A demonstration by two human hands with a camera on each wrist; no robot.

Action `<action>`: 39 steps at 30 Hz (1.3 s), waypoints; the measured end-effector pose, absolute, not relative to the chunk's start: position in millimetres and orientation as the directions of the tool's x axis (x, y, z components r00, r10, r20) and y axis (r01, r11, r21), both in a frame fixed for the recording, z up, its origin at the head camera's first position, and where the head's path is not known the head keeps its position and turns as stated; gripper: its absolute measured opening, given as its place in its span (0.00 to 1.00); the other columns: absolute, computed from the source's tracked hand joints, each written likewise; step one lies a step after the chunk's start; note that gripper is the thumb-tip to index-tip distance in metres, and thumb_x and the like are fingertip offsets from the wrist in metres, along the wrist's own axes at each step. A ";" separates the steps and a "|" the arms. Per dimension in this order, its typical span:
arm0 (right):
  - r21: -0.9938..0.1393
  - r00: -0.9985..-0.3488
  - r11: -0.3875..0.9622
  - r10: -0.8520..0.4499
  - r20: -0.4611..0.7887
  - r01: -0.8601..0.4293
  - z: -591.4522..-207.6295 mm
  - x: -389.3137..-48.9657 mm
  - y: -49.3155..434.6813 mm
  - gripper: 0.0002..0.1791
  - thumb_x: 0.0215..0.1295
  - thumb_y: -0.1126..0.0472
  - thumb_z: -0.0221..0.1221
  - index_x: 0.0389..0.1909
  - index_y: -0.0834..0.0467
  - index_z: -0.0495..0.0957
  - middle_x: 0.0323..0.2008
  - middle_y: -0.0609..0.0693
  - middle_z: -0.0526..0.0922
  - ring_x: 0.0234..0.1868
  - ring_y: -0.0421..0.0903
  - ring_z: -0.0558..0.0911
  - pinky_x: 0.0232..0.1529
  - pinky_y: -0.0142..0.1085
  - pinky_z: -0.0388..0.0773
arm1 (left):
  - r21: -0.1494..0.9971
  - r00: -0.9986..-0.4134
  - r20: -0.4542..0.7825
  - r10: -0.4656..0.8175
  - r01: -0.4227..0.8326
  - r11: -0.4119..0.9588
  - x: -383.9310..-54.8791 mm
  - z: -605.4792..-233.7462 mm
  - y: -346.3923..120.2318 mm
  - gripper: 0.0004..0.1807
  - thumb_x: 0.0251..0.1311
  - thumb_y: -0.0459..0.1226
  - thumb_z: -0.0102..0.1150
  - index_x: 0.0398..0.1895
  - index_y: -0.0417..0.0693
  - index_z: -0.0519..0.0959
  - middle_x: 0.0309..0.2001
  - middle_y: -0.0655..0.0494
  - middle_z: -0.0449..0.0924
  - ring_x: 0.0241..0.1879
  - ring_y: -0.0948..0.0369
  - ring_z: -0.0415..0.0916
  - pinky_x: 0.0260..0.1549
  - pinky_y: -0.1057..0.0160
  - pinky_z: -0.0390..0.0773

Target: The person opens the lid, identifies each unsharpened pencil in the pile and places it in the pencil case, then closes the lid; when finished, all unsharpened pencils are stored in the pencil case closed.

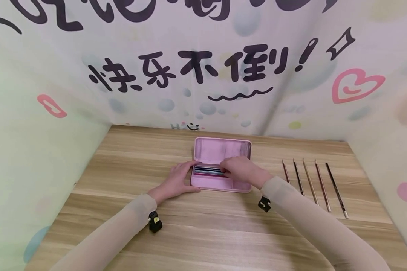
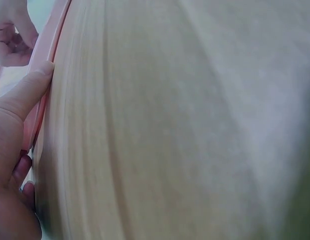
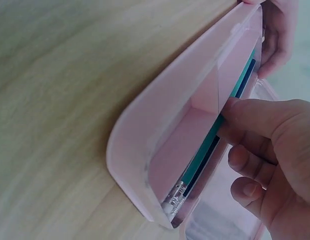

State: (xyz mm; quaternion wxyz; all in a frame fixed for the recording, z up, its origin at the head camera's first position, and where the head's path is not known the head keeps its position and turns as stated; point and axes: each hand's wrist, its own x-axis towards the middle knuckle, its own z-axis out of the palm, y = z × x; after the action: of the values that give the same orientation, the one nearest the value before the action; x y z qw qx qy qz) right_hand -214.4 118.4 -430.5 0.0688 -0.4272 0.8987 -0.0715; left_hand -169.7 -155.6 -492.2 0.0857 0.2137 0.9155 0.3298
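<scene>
An open pink pencil case lies on the table with its lid folded back toward the wall. My left hand grips its left end, the thumb along the front edge and the fingers round the far side. Several pencils lie side by side in the case's long compartment. With thumb and index finger, my right hand reaches into that compartment and pinches a green pencil; a dark blue pencil lies beside it. The fingertips are partly hidden.
Several loose pencils lie in a row on the table to the right, among them a black pencil and a tan pencil. My right sleeve covers the lower ends of some. A printed cloth wall stands behind the wooden table.
</scene>
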 end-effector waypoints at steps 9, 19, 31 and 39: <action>-0.185 -0.620 0.619 -0.782 -0.059 -0.763 -428.6 -212.7 120.3 0.06 0.65 0.67 0.68 0.31 0.55 0.81 0.29 0.44 0.82 0.30 0.42 0.80 0.35 0.40 0.82 | 0.631 -0.893 -0.019 0.450 0.339 0.698 -169.8 -492.0 -156.0 0.56 0.53 0.51 0.80 0.80 0.46 0.59 0.76 0.46 0.65 0.75 0.44 0.59 0.75 0.37 0.53; -0.199 -0.645 0.635 -0.764 -0.022 -0.746 -426.0 -209.3 139.1 0.03 0.66 0.65 0.67 0.34 0.55 0.83 0.33 0.44 0.83 0.33 0.41 0.81 0.36 0.39 0.83 | 0.631 -0.891 -0.002 0.454 0.351 0.692 -169.0 -491.8 -155.9 0.55 0.52 0.52 0.80 0.80 0.45 0.60 0.76 0.45 0.67 0.75 0.43 0.60 0.74 0.36 0.54; -0.222 -0.704 0.677 -0.706 0.074 -0.702 -416.7 -194.9 182.7 0.03 0.66 0.65 0.68 0.39 0.57 0.86 0.35 0.45 0.86 0.34 0.43 0.84 0.35 0.40 0.84 | 0.622 -0.894 -0.016 0.448 0.342 0.705 -170.3 -491.4 -155.8 0.56 0.52 0.52 0.80 0.80 0.46 0.59 0.76 0.46 0.65 0.75 0.45 0.60 0.76 0.39 0.53; -0.222 -0.741 0.709 -0.659 0.128 -0.669 -411.6 -176.5 223.3 0.04 0.67 0.65 0.67 0.40 0.55 0.85 0.34 0.43 0.85 0.34 0.42 0.85 0.34 0.39 0.83 | 0.621 -0.894 -0.013 0.447 0.344 0.704 -170.3 -493.1 -155.7 0.56 0.52 0.52 0.80 0.80 0.46 0.60 0.76 0.46 0.66 0.75 0.44 0.60 0.76 0.38 0.53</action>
State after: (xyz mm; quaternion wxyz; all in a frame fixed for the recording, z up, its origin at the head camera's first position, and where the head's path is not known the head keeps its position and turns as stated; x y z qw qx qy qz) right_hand -176.5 223.3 -411.6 -0.0198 -0.3590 0.9243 -0.1280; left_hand -170.3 -155.7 -493.1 0.0813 0.2150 0.9195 0.3188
